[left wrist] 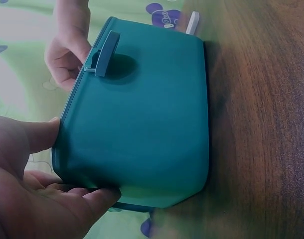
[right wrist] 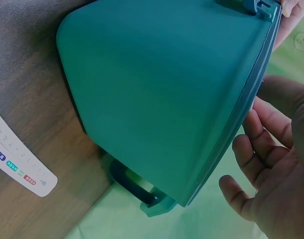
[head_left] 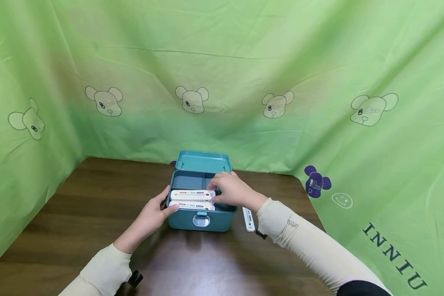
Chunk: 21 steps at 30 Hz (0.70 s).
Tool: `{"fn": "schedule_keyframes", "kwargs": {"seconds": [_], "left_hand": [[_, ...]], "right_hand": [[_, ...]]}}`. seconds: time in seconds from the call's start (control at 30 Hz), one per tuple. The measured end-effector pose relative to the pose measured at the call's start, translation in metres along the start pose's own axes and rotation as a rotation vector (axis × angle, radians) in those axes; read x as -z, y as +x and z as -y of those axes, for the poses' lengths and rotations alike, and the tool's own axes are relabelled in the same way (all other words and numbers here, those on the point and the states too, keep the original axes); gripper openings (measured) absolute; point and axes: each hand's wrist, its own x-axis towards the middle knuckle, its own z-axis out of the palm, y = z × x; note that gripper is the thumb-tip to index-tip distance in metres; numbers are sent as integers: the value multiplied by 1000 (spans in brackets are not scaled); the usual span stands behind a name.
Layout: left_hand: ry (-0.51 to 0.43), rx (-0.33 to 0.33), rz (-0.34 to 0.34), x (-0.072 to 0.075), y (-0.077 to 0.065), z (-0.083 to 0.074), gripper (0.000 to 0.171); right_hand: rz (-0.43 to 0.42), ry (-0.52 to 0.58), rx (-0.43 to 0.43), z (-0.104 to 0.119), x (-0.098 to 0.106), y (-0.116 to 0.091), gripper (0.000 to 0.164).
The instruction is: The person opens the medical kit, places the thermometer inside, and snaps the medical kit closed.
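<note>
A teal metal-look box (head_left: 218,224) stands on the table with its lid (head_left: 203,161) raised at the back. White thermometers with coloured labels lie inside, a rear one (head_left: 190,195) and a front one (head_left: 190,205). My left hand (head_left: 151,216) grips the box's front left corner, thumb at the rim and fingers against the side wall (left wrist: 157,194). Reaching over the right rim, my right hand (head_left: 232,190) pinches the right end of the rear thermometer between thumb and fingers. Its fingertips are partly hidden by the rim in the right wrist view.
Another white thermometer (head_left: 248,220) lies on the brown wooden table (head_left: 96,205), right of the box. A latch (head_left: 201,220) hangs on the box front, and a handle (right wrist: 129,183) sticks out from it. Green printed cloth (head_left: 237,61) closes off the back and sides.
</note>
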Motion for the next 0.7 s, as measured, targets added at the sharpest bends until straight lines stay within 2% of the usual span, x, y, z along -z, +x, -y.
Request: {"fn": "schedule_keyframes", "kwargs": {"seconds": [0.43,0.7], "left_hand": [[-7,-7,-5,-1,0,-2,81],[-4,-2,-6,-1,-1,-4,80]], "right_hand": [[-25,-12,-28,6,-7,-6,28],[-29,26,-61,9,-8,-11,28]]}}
